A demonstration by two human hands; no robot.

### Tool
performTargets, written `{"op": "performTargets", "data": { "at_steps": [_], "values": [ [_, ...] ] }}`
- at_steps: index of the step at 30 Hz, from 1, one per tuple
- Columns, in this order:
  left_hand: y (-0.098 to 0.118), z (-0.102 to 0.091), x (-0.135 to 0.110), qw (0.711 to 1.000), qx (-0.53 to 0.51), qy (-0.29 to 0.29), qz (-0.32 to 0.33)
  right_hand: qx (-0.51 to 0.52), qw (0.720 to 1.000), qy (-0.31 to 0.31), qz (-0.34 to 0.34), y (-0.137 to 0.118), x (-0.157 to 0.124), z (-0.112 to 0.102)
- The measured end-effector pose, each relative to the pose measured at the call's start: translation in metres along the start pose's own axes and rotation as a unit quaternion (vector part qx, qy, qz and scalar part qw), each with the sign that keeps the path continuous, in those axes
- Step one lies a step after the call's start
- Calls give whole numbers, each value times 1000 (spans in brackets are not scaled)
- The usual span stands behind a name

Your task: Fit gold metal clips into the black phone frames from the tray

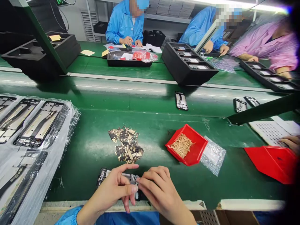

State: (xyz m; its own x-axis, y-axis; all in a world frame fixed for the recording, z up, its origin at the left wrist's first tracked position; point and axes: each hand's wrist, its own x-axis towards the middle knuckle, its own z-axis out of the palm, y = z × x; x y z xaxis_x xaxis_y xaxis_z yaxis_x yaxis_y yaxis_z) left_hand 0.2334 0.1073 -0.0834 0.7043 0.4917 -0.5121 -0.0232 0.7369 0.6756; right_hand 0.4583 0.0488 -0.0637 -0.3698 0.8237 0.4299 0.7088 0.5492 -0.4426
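Note:
A black and silver phone mid-frame (103, 176) lies at the near edge of the green bench, partly covered by my hands. My left hand (117, 187) is around its middle, thumb resting on its right part and index finger stretched out above. At the frame's right end, the fingertips of my right hand (161, 187) are pinched together; whatever is between them is too small or hidden to make out. Just beyond my hands lies a loose pile of small black and gold flex parts (128, 145). A red bin (198, 145) of thin tan strips (182, 145) stands farther right.
Bubble-wrapped phone frames (39, 125) are stacked at left. A clear plastic bag (214, 156) lies beside the red bin, and another red bin (272, 162) is at right. Single phone frames (181, 100) lie on the belt. Co-workers (125, 23) sit opposite, behind black trays (194, 76).

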Motion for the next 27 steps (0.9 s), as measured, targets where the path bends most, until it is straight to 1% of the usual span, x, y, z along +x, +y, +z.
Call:
{"op": "performTargets", "data": {
  "at_steps": [2, 4, 5, 6, 7, 8, 9, 10, 11, 12, 13, 14, 16, 19, 23, 27],
  "values": [
    [-1, -1, -10, 1000, 12, 9, -6, 15, 1000, 8, -15, -4, 4, 8],
    [-2, -3, -22, 998, 52, 30, -1, 45, 999, 2, -17, -3, 7, 12],
    [-3, -6, -30, 994, 93, 54, 22, 68, 998, -5, 1, -1, 8, 14],
    [-4, -9, -37, 982, 153, 88, 65, 94, 995, -14, 32, 1, 9, 15],
    [-5, -14, -43, 957, 229, 127, 124, 122, 990, -26, 73, 3, 10, 17],
    [-7, -20, -50, 915, 316, 163, 188, 147, 982, -40, 115, 5, 11, 19],
    [-9, -27, -55, 862, 406, 187, 241, 167, 972, -57, 153, 7, 11, 21],
    [-11, -34, -59, 806, 489, 195, 272, 179, 964, -74, 180, 8, 11, 23],
    [-13, -41, -61, 757, 559, 190, 280, 185, 959, -90, 196, 9, 11, 25],
    [-15, -47, -63, 720, 613, 178, 273, 187, 955, -103, 205, 10, 10, 27],
    [-17, -53, -64, 695, 651, 164, 258, 185, 953, -113, 211, 11, 10, 28],
    [-18, -57, -64, 681, 674, 153, 240, 184, 952, -122, 214, 12, 9, 29],
    [-19, -61, -63, 674, 692, 140, 219, 182, 949, -137, 219, 12, 9, 30],
    [-18, -61, -61, 682, 691, 129, 202, 183, 945, -156, 223, 13, 9, 30],
    [-15, -59, -62, 691, 682, 131, 200, 182, 945, -158, 223, 13, 9, 31],
    [-14, -59, -62, 690, 681, 134, 206, 189, 944, -153, 222, 13, 10, 30]
  ]
}}
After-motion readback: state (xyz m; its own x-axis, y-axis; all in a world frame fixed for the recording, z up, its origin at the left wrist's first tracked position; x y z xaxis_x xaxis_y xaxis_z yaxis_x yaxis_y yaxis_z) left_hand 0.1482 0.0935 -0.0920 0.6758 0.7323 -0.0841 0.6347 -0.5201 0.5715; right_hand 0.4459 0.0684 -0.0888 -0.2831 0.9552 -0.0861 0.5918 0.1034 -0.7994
